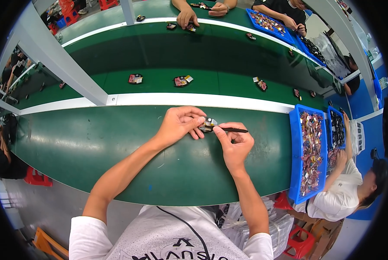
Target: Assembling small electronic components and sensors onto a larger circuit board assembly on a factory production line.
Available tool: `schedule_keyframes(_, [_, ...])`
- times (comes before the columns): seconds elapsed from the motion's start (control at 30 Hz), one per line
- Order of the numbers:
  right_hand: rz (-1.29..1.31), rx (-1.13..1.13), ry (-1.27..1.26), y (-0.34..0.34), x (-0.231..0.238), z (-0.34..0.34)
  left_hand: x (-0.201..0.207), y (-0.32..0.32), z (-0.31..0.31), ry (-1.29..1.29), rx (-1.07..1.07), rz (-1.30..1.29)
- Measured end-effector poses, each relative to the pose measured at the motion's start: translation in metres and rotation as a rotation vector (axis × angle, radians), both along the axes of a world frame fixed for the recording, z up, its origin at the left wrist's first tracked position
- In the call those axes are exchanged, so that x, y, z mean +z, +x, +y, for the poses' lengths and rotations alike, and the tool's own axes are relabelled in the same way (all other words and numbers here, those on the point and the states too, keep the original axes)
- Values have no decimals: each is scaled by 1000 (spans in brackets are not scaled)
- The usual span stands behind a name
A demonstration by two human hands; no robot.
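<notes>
My left hand [178,125] is closed around the edge of a small black casing [208,125] with red, silver and yellowish parts inside. It is held just above the green worktop [116,143]. In my right hand [236,145], thumb and fingers pinch a slim black tool [235,129] that looks like tweezers. Its near tip reaches the casing, while the other end sticks out to the right past my fingers. The fingertips partly hide the casing, so I cannot make out its inner parts well.
A blue tray [294,151] heaped with small colourful parts stands at the worktop's right end. Behind the white rail [202,100], several similar casings lie on a green belt [159,89]. Co-workers sit across and at the right. A grey post [64,60] rises at left.
</notes>
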State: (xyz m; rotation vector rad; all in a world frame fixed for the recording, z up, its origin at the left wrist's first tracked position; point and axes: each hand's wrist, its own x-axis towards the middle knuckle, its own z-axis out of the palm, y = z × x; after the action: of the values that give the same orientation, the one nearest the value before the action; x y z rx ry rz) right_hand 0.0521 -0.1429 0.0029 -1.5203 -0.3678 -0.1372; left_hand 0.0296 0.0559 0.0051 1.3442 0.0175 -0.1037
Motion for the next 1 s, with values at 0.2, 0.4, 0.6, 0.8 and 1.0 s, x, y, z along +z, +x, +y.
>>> schedule_keyframes(0.2, [-104, -53, -66, 0, 1, -1, 1, 3, -4, -8, 22, -14])
schedule_keyframes(0.4, [-77, -76, -70, 1, 2, -5, -2, 4, -9, -19, 62, -21])
schedule_keyframes(0.6, [-113, -96, -100, 3, 1, -10, -2, 7, -13, -37, 71, -31])
schedule_keyframes(0.8, [-120, -97, -118, 5, 2, -14, -2, 10, -18, -44, 70, -28])
schedule_keyframes(1.0, [-109, -93, -127, 7, 1, -19, -2, 12, -20, -35, 71, -41])
